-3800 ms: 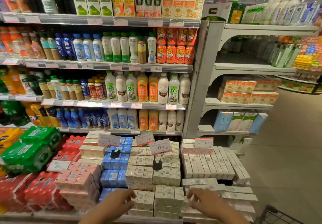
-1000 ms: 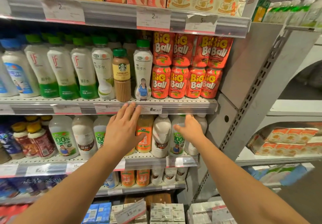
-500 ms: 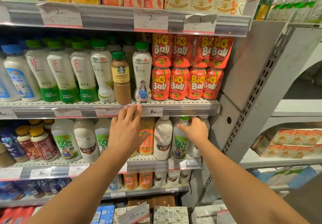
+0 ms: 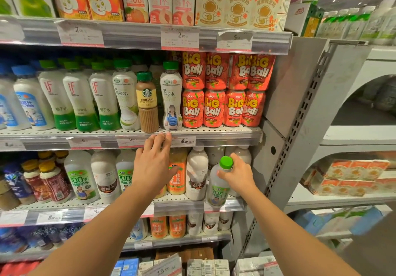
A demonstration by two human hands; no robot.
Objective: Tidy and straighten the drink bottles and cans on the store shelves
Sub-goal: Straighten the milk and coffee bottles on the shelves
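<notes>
The bottle [image 4: 218, 184] in the right hand [image 4: 237, 176] is white with a bright green cap and a green and white label. The cans [image 4: 222, 90] are red with big yellow and white letters. The coffee bottle [image 4: 147, 103] is brown with ribs low down, a dark green cap and a yellow label. The tall bottles [image 4: 79, 102] beside it are white on top and green at the bottom, with green caps. The shelf [image 4: 225, 135] is grey with little dots of holes.

Left hand [image 4: 153, 166] flat, fingers extended; right hand [image 4: 237, 176] curled, gripping.
</notes>
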